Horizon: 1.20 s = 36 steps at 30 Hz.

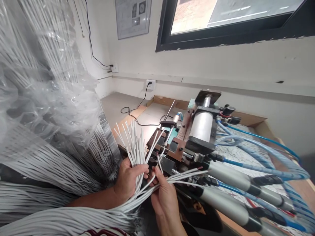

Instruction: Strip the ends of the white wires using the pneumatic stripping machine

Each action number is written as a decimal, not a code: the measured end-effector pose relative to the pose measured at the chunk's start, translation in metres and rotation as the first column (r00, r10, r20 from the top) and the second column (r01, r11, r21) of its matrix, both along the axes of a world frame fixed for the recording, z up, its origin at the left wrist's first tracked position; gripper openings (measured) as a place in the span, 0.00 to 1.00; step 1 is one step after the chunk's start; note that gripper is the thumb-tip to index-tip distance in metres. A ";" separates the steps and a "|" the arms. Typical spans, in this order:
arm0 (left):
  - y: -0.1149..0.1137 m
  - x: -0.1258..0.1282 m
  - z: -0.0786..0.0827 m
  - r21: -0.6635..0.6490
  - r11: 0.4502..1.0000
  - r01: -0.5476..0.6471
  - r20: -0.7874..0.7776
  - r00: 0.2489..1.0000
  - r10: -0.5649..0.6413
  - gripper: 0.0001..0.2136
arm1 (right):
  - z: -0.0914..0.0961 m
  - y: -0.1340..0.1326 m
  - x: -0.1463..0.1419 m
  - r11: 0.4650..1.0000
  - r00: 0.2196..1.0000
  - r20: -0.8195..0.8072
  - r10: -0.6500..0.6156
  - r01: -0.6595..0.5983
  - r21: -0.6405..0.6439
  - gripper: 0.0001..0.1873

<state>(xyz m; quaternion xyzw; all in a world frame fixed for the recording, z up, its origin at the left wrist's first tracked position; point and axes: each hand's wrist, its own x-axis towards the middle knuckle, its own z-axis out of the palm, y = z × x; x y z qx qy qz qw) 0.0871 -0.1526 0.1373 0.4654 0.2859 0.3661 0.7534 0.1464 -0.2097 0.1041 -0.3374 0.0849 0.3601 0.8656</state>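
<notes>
My left hand point(129, 180) is closed around a thick bundle of white wires point(136, 149), whose cut ends fan upward above the thumb. Close beside it, my right hand point(165, 196) pinches one or a few wires between thumb and fingertips. Several more wires point(183, 177) run behind that thumb and point right, some with reddish tips. Just beyond both hands stands a pneumatic machine point(169, 149) with metal blocks and rods. The right fingertips are partly hidden by wires, so how many they hold is unclear. The bundle trails down and left across my lap.
Long wire bundles point(49, 160) lie at left, partly under clear plastic sheeting point(71, 108). A silver cylinder point(202, 126), grey cylinders point(228, 175) and blue air hoses point(261, 167) occupy the right. A black cord point(134, 116) crosses the bench to a wall socket point(151, 85).
</notes>
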 end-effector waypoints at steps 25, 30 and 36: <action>-0.010 -0.019 -0.024 0.025 0.998 0.057 -0.004 0.998 -0.057 0.04 | -0.019 -0.025 -0.023 0.975 0.946 0.319 0.051 0.022 -0.223 0.13; -0.012 -0.019 -0.022 0.018 0.999 0.050 -0.003 0.999 -0.050 0.04 | -0.011 -0.021 -0.021 0.987 0.967 0.251 0.052 -0.011 -0.162 0.14; -0.009 -0.021 -0.025 0.041 0.998 0.049 0.014 0.999 -0.050 0.05 | -0.028 -0.022 -0.017 0.978 0.912 0.394 0.116 -0.037 -0.203 0.16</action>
